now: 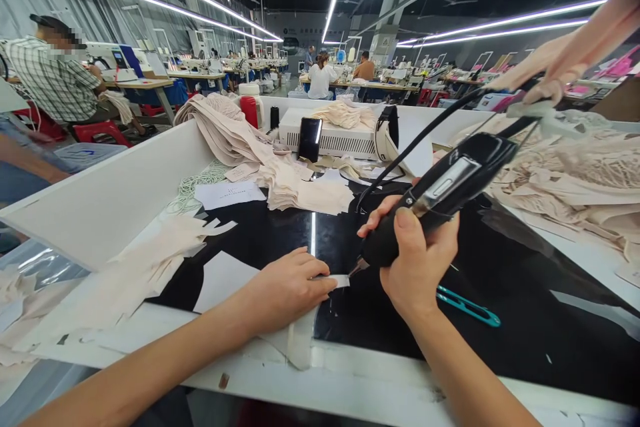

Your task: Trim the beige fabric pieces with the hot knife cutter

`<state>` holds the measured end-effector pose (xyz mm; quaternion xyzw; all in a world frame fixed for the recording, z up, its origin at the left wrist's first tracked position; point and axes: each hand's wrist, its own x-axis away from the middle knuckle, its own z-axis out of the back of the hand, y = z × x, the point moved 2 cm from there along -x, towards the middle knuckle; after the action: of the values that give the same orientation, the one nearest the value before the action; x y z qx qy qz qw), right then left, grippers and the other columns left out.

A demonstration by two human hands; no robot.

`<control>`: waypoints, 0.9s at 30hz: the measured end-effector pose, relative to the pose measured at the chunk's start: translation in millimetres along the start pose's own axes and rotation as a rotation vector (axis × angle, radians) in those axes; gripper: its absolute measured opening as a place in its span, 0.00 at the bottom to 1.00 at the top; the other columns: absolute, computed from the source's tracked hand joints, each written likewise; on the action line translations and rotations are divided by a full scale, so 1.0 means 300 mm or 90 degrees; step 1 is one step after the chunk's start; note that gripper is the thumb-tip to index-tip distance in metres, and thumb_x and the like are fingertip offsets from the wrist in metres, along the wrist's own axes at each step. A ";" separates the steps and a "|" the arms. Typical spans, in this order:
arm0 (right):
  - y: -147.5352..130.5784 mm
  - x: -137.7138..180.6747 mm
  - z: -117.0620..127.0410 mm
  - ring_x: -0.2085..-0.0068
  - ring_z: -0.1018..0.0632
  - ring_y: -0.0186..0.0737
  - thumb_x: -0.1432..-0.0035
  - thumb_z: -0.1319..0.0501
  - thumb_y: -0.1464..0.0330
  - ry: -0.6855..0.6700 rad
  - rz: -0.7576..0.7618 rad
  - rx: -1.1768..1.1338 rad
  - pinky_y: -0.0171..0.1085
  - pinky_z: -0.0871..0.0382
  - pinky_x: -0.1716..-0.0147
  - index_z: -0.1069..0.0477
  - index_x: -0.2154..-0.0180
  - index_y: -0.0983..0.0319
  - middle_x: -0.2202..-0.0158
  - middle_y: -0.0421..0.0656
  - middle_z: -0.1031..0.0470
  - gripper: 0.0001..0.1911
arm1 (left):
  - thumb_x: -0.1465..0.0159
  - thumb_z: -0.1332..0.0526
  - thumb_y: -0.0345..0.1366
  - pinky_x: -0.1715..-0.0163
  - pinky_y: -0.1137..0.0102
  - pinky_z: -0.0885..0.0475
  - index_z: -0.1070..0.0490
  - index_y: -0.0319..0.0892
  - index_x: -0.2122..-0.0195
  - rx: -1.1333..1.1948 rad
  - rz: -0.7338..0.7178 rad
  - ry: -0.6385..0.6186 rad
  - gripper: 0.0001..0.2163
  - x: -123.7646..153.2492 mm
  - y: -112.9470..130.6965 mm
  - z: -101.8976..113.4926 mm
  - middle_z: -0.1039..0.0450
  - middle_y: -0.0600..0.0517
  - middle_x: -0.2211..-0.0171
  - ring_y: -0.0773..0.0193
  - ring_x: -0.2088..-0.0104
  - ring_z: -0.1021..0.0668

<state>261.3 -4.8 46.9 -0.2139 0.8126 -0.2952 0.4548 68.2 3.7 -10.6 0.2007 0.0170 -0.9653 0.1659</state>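
Note:
My right hand (417,257) is closed around a black corded hand tool (443,180), held at a slant with its metal tip pointing down and left. That tip is right beside the end of a small white strip (342,281). My left hand (295,287) presses its fingertips down on this strip, fingers together, on the black tabletop (370,320). Whether the tip touches the strip I cannot tell. Under my left wrist and forearm lies a white sheet (225,280). Turquoise thread snips (470,307) rest to the right of my right hand.
Beige fabric pieces are stacked ahead (300,190), with more fabric at the left (150,257) and a heap (565,180) at the right. A phone (310,139) leans on a vented white box (295,127). A beige cloth band (565,53) hangs at the tool's upper end. A person (55,73) sits far left.

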 end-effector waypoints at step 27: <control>0.000 0.009 0.017 0.74 0.21 0.34 0.36 0.24 0.60 -0.010 0.014 0.044 0.36 0.19 0.76 0.30 0.54 0.55 0.66 0.33 0.21 0.18 | 0.23 0.39 0.23 0.37 0.59 0.22 0.20 0.37 0.47 0.096 0.009 0.020 0.10 0.039 0.039 0.025 0.18 0.44 0.50 0.59 0.50 0.17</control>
<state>264.5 -7.9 43.2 -0.1910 0.8006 -0.3165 0.4716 59.0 -11.7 -7.9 0.2279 -0.0543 -0.9594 0.1571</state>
